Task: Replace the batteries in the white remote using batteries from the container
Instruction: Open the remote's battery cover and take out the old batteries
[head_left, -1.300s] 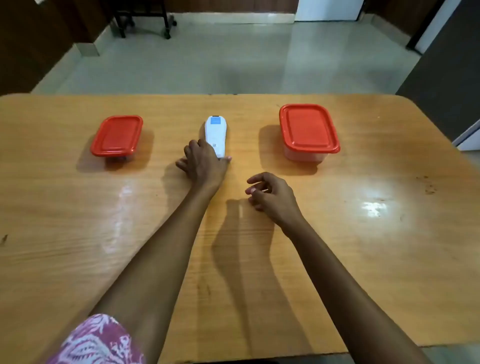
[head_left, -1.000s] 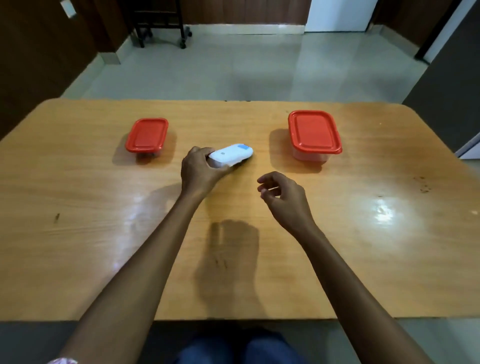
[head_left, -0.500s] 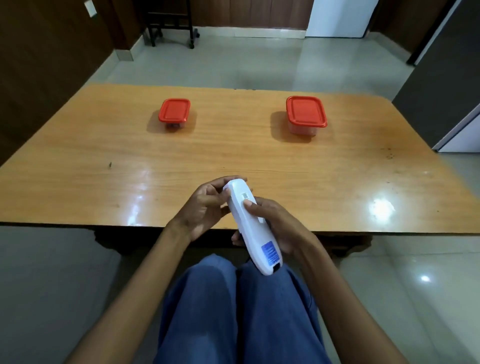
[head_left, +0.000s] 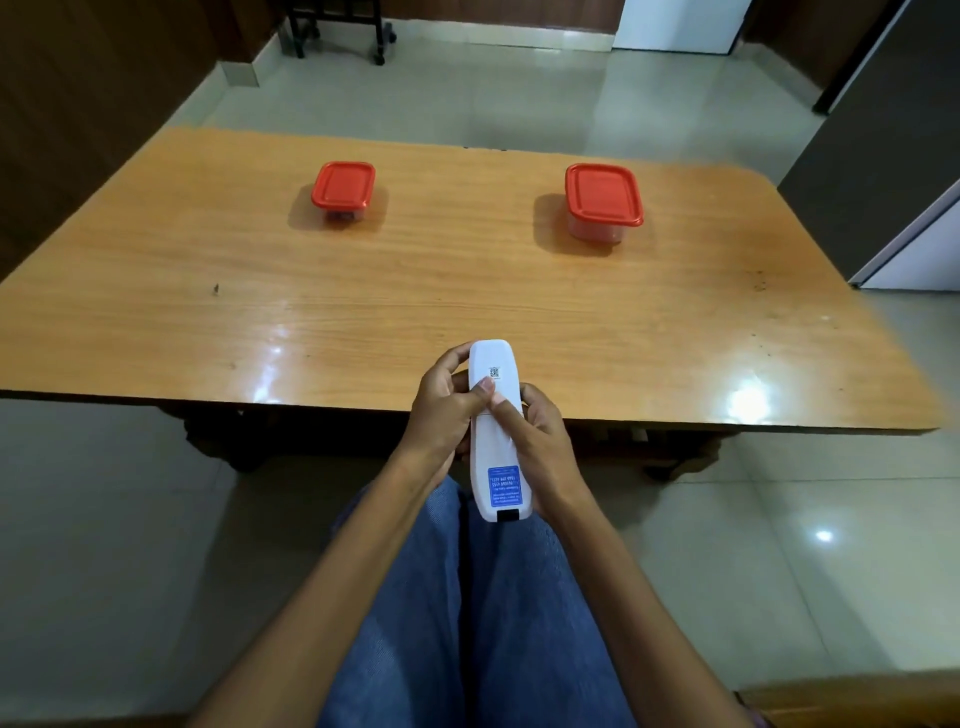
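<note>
white remote (head_left: 496, 447) back-up, frame centre | left hand (head_left: 441, 410) and right hand (head_left: 535, 431) clamp it, thumbs on back | two red-lidded containers (head_left: 602, 200) upper frame, lids on

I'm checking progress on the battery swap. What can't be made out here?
- Both red-lidded containers, head view: closed lids hide the contents.
- White remote: button side faces down; both thumbs cover the battery cover seam.
- Blue label: print too small.
</note>
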